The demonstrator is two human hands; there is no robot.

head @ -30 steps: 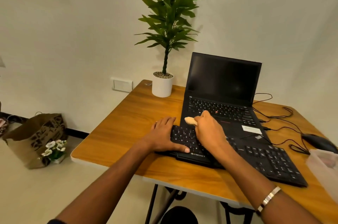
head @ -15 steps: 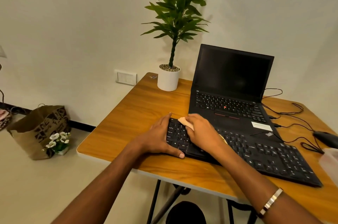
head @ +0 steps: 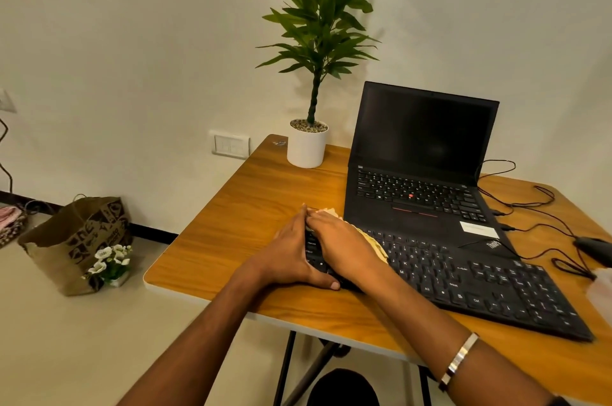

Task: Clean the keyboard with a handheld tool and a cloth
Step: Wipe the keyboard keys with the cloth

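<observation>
the keyboard (head: 463, 276) lies along the near edge of the wooden surface (head: 231, 230), its far edge lapping over the front of the open laptop (head: 420, 173), and both hands are crowded onto its left end. compared with a second ago, the wiping has travelled leftward: the right hand (head: 344, 248) was then working over the keys nearer the laptop's front corner, and now it sits right at the keyboard's left edge, butting against the left hand (head: 291, 256). the left hand has stayed put as the brace, palm on the surface beside the keyboard, fingers straight along its side and thumb laid across the near corner (a flat, steadying grip rather than a clench). the right hand lies palm-down over the pale yellow cloth (head: 376, 245), pressing it onto the keys; the cloth peeks out past the fingertips and along the wrist side, but whether the fingers are curled round it or merely flat on it i cannot tell.

judging from this, the cloth pass has reached the end of the row, so the left block looks about covered while the long stretch of keys to the right lies uncovered by the hands (no handheld tool is visible). the potted plant (head: 308, 143), the cables and the mouse (head: 596, 248) sit well apart from the work.
</observation>
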